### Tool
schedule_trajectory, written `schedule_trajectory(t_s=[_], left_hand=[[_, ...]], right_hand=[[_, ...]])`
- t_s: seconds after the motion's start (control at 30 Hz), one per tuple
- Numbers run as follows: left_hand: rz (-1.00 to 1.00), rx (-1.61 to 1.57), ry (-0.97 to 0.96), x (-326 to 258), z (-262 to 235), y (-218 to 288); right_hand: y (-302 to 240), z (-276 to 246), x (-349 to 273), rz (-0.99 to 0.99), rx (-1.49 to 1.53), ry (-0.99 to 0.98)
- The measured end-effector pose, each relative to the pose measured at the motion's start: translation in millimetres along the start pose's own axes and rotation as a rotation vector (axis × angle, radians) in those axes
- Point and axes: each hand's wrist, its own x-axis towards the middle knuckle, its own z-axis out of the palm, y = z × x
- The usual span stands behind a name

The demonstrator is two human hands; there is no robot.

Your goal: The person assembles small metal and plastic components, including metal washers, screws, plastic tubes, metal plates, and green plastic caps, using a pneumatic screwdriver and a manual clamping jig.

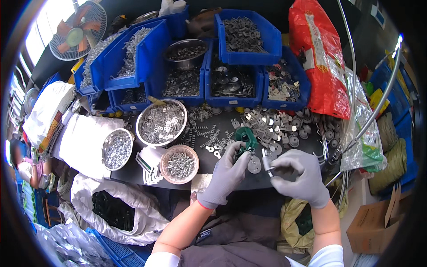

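— What does the left hand (226, 172) hold?
— It pinches a green plastic part (245, 136) near the desk's (133, 175) front edge.
— And the right hand (300, 175)?
— Its fingers pinch a small metal piece (267, 161). A round metal washer (254, 166) lies between both hands.

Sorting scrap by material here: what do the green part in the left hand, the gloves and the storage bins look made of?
Green part: likely plastic, judging by its even, dull colour. Gloves, left hand and right hand: grey knit fabric, possibly coated; matte and snug. Bins: blue moulded plastic, slightly glossy. The disc between the hands looks like bare metal.
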Motion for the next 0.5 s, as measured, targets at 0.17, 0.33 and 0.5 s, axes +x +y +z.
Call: schedule_trajectory(t_s=[0.17, 0.33, 0.5], left_hand=[[0.308, 0.315, 0.113, -11.2, 2.8, -6.5], [0.416, 0.465, 0.146, -29.3, -10.2, 6.6], [0.429, 0.460, 0.101, -38.4, -24.0, 7.5]], right_hand=[[-23.3, 14.5, 7.9, -0.046, -0.023, -0.044], [-39.0, 28.2, 8.4, -0.066, -0.105, -0.041], [-49.9, 34.9, 16.1, -0.014, -0.054, -0.094]])
